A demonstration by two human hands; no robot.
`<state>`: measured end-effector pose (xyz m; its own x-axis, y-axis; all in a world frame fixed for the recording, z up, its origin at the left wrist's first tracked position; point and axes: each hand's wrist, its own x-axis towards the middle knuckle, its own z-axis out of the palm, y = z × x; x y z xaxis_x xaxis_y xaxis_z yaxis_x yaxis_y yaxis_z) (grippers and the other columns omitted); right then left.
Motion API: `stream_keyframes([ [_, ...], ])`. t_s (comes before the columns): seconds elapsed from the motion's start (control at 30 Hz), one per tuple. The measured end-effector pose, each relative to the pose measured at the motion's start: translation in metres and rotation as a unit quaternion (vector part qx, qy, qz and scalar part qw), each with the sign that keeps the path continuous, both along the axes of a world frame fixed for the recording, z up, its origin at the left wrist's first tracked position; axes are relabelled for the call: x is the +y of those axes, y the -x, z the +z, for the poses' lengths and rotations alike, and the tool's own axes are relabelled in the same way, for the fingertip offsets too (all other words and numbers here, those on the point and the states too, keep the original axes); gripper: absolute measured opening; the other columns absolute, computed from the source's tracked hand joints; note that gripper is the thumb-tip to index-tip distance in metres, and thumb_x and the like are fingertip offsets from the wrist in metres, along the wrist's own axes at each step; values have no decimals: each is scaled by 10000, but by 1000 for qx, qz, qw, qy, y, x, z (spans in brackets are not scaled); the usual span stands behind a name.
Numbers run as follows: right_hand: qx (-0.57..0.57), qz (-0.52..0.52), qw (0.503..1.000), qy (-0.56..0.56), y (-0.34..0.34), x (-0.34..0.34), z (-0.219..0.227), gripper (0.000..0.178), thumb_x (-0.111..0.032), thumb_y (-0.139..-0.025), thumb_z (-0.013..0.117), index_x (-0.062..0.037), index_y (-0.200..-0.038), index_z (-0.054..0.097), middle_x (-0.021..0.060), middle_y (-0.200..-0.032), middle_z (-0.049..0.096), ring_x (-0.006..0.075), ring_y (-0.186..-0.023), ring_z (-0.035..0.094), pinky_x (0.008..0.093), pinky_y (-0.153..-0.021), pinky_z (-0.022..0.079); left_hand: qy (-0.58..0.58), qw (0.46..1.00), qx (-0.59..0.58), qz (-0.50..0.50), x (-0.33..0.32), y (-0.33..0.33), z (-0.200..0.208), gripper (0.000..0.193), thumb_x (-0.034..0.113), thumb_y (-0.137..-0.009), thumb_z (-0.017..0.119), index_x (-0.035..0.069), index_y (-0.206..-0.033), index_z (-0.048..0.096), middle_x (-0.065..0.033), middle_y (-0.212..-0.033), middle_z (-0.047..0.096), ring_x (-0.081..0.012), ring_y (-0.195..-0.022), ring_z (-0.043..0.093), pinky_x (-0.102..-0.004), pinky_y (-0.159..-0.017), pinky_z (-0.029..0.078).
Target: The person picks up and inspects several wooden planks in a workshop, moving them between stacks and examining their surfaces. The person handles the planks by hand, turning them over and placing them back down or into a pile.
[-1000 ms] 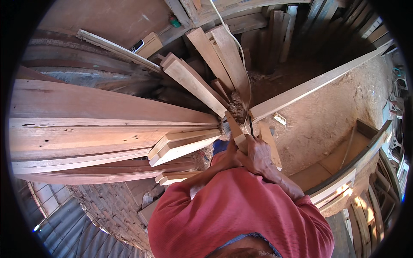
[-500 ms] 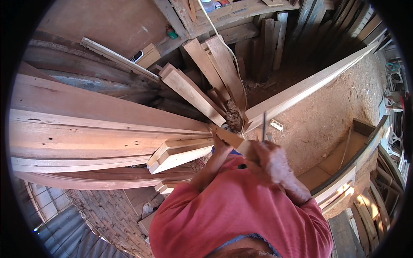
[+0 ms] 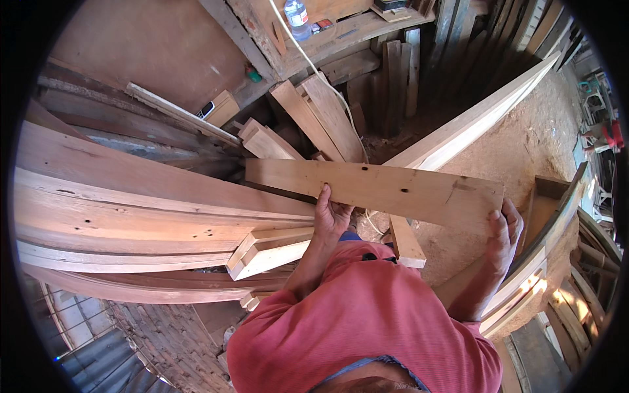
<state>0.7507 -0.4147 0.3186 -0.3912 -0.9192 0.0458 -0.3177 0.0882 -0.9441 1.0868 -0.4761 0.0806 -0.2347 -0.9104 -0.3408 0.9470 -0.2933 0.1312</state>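
Tracking from the left, I pass long planks, reddish brown and smooth, with running grain and small dark knots, their edges curved by my lens. Nearer, grey corrugated sheets show ridges beside coarse brickwork. Farther off, a small phone rests against a squared wooden block.

Toward the middle, at the far side, a clear plastic bottle stands on a worn wooden ledge; a thin white cord hangs past squared, leaning timbers. Nearer to me, the left hand grips the near edge of a flat board, thumb pressed on its face, the other fingers partly hidden. The board is pale tan and straight-edged, dotted with dark oval knots, and spans crosswise between both hands, beyond the red shirt's finely ribbed cloth. A pale, blocky bar juts out on its near side.

To the right, a long tapering beam slants far over a dusty brown floor. The right hand clasps the board's right end, fingers bent around the corner.
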Motion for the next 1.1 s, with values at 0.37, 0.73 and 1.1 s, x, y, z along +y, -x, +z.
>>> stream_keyframes([
  [0.37, -337, -20, 941, 19, 78, 9, -134, 481, -255, -993, 603, 104, -1313, 631, 111, -1183, 694, 192, -1086, 625, 351, -996, 477, 143, 969, -199, -17, -38, 2, 39, 458, 161, -1040, 653, 129, -1479, 527, -88, -1446, 616, -268, -1316, 636, -482, -1050, 613],
  [0.73, -353, -91, 931, -6, 87, -2, -206, 297, -335, -1112, 570, -60, -1124, 681, -26, -981, 640, 77, -873, 588, 269, -750, 477, 193, 942, -273, -38, -62, 6, 33, 491, 90, -999, 691, 115, -1463, 531, -87, -1409, 620, -258, -1300, 634, -479, -1052, 599],
  [1.1, -208, -154, 963, 78, 73, -17, -195, 400, -393, -1136, 528, -32, -1111, 698, -51, -872, 584, 39, -723, 460, 235, -605, 356, 214, 941, -260, -37, -70, 16, 54, 575, 114, -1013, 667, 95, -1543, 445, -92, -1448, 596, -281, -1331, 610, -498, -1099, 565],
])
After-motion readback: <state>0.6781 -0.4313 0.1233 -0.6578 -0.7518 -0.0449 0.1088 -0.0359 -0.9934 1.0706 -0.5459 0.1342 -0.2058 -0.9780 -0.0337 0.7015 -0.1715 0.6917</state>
